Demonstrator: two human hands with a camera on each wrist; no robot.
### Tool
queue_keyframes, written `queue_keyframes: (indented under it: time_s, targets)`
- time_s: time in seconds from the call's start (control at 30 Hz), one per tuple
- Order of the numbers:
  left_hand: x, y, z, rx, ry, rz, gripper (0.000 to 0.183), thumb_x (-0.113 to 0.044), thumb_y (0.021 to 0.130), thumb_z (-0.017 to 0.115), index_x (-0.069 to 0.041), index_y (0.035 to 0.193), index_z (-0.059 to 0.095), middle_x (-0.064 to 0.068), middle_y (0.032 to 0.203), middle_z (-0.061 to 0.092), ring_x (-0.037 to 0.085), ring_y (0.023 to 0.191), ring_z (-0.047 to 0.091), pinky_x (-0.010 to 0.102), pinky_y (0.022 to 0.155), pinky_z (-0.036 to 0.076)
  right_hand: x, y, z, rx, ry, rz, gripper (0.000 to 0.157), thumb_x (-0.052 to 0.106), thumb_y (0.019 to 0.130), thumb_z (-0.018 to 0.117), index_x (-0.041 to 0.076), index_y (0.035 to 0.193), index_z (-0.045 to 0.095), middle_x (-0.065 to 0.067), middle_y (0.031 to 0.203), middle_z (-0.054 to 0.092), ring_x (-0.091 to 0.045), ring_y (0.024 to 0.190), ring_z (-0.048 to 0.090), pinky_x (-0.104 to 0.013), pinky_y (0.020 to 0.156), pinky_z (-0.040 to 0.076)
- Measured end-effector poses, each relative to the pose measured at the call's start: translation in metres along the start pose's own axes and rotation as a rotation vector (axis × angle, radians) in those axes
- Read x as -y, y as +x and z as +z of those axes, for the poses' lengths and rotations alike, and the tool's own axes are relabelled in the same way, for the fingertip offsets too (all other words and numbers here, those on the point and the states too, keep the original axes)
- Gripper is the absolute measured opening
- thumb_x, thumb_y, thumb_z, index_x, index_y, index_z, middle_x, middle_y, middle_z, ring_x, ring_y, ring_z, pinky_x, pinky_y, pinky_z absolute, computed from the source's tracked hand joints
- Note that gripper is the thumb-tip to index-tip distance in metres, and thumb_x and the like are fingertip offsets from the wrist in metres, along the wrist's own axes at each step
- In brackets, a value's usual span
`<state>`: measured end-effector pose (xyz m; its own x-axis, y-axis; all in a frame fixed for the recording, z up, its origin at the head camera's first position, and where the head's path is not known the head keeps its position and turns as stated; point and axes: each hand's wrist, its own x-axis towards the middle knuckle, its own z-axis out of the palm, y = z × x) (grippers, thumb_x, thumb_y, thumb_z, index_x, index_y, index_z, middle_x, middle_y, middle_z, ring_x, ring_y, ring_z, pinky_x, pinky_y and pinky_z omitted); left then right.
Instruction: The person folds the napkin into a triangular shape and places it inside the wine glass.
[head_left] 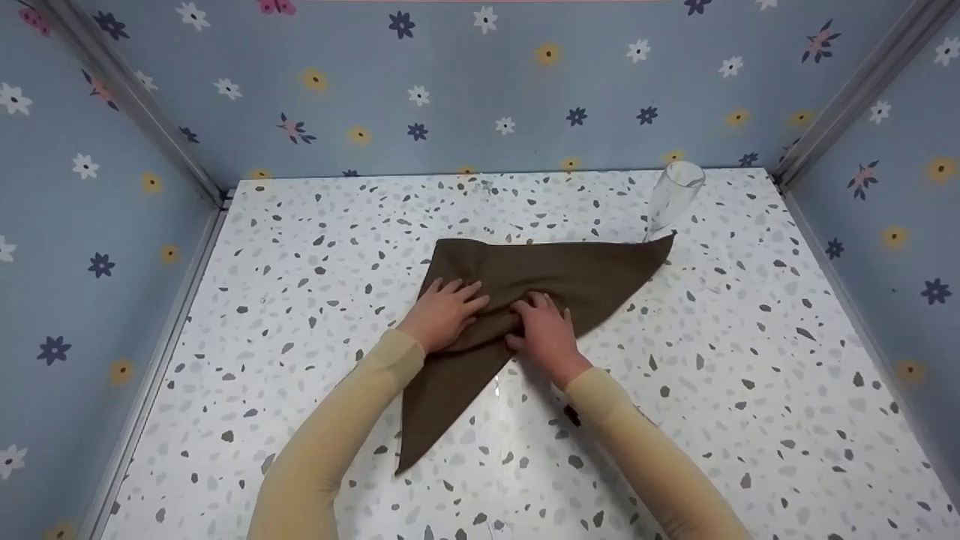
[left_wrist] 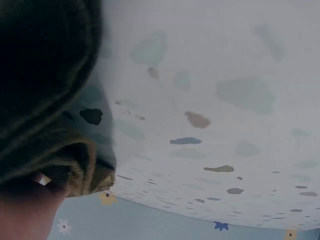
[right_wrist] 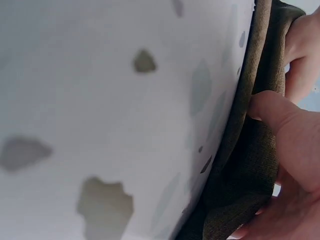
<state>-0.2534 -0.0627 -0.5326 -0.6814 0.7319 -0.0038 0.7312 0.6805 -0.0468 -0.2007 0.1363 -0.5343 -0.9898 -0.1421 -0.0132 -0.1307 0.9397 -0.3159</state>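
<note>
A dark brown cloth [head_left: 570, 266], folded into a rough triangle, lies on the speckled tabletop. One long point reaches toward the front and another toward the right. On its left part rests my left hand [head_left: 444, 316], palm down with the fingers spread. My right hand [head_left: 549, 336] is at the middle of the slanting front edge, its fingers bent over a raised crease. In the right wrist view the thumb [right_wrist: 272, 107] presses the cloth [right_wrist: 255, 165] near its edge, with cloth between it and the fingers. Bunched cloth [left_wrist: 80, 170] partly covers the left hand in the left wrist view.
A clear drinking glass [head_left: 673, 196] stands at the back right, just behind the cloth's right corner. Blue flowered panels [head_left: 480, 90] enclose the white speckled table [head_left: 300, 247] at the back and both sides.
</note>
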Motion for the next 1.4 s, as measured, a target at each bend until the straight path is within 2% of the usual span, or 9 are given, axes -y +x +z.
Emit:
queue_keyframes:
  time_s: [0.2, 0.5, 0.6, 0.73, 0.9, 1.0, 1.1, 1.23, 1.4]
  targets:
    - [-0.005, -0.012, 0.000, -0.003, -0.023, -0.047, 0.040, -0.029, 0.092, 0.047, -0.024, 0.131, 0.043, 0.006, 0.136, 0.038, 0.031, 0.116, 0.040, 0.052, 0.095, 0.029, -0.010, 0.003, -0.002, -0.018, 0.013, -0.050, 0.039, 0.028, 0.073, 0.069, 0.018, 0.109, 0.057, -0.006, 0.125, 0.044, -0.022, 0.119, 0.038, -0.061, 0.090, 0.028]
    - [-0.026, -0.023, -0.007, 0.039, -0.015, -0.126, 0.042, -0.036, 0.091, 0.046, -0.021, 0.131, 0.044, 0.011, 0.133, 0.041, 0.032, 0.114, 0.041, 0.050, 0.096, 0.028, -0.028, 0.016, -0.011, 0.035, 0.055, -0.144, 0.042, 0.019, 0.069, 0.074, 0.016, 0.107, 0.058, -0.006, 0.125, 0.045, -0.022, 0.111, 0.047, -0.055, 0.093, 0.028]
    - [-0.030, -0.016, -0.011, 0.046, 0.017, -0.117, 0.040, -0.038, 0.092, 0.041, -0.021, 0.129, 0.046, 0.012, 0.124, 0.048, 0.032, 0.112, 0.042, 0.050, 0.099, 0.022, -0.029, 0.016, -0.010, 0.033, 0.041, -0.163, 0.043, 0.021, 0.069, 0.075, 0.015, 0.108, 0.058, -0.007, 0.125, 0.045, -0.022, 0.112, 0.046, -0.055, 0.093, 0.028]
    - [-0.027, 0.002, -0.014, 0.021, 0.050, -0.036, 0.039, -0.037, 0.095, 0.036, -0.022, 0.129, 0.046, 0.010, 0.114, 0.050, 0.031, 0.113, 0.040, 0.048, 0.102, 0.017, -0.028, 0.015, -0.008, 0.039, 0.020, -0.167, 0.045, 0.024, 0.071, 0.074, 0.015, 0.111, 0.057, -0.008, 0.126, 0.044, -0.023, 0.114, 0.044, -0.054, 0.095, 0.027]
    - [-0.017, 0.019, -0.006, 0.050, 0.014, 0.044, 0.043, -0.035, 0.096, 0.034, -0.024, 0.137, 0.033, 0.010, 0.138, 0.031, 0.030, 0.130, 0.019, 0.045, 0.104, 0.014, -0.026, 0.013, -0.004, 0.021, -0.015, -0.180, 0.045, 0.027, 0.073, 0.073, 0.016, 0.113, 0.056, -0.005, 0.125, 0.045, -0.022, 0.113, 0.044, -0.053, 0.094, 0.028]
    - [-0.013, 0.023, 0.001, 0.108, -0.024, 0.035, 0.046, -0.037, 0.096, 0.033, -0.027, 0.140, 0.026, 0.005, 0.146, 0.017, 0.027, 0.133, 0.009, 0.045, 0.104, 0.015, -0.023, 0.011, -0.001, 0.004, -0.062, -0.201, 0.043, 0.028, 0.073, 0.073, 0.017, 0.112, 0.057, -0.004, 0.122, 0.047, -0.023, 0.114, 0.042, -0.054, 0.094, 0.028]
    - [-0.010, 0.024, 0.005, 0.140, -0.052, 0.018, 0.047, -0.038, 0.095, 0.033, -0.030, 0.140, 0.023, 0.003, 0.147, 0.013, 0.025, 0.133, 0.009, 0.046, 0.103, 0.016, -0.018, 0.008, 0.000, -0.005, -0.131, -0.233, 0.040, 0.028, 0.074, 0.071, 0.018, 0.111, 0.058, -0.004, 0.118, 0.049, -0.026, 0.113, 0.041, -0.054, 0.095, 0.027]
    - [-0.008, 0.026, 0.006, 0.121, -0.075, 0.015, 0.048, -0.039, 0.094, 0.035, -0.031, 0.140, 0.023, 0.002, 0.147, 0.015, 0.026, 0.133, 0.012, 0.048, 0.102, 0.018, -0.011, 0.004, -0.001, -0.013, -0.186, -0.271, 0.036, 0.028, 0.075, 0.069, 0.019, 0.109, 0.060, -0.004, 0.113, 0.051, -0.027, 0.108, 0.044, -0.052, 0.092, 0.031]
    - [-0.006, 0.024, 0.008, 0.085, -0.094, 0.013, 0.047, -0.039, 0.094, 0.037, -0.032, 0.139, 0.026, 0.002, 0.146, 0.018, 0.026, 0.132, 0.013, 0.049, 0.102, 0.018, -0.006, 0.002, -0.002, 0.000, -0.174, -0.261, 0.035, 0.026, 0.076, 0.069, 0.021, 0.109, 0.060, -0.002, 0.112, 0.051, -0.026, 0.103, 0.048, -0.051, 0.084, 0.038]
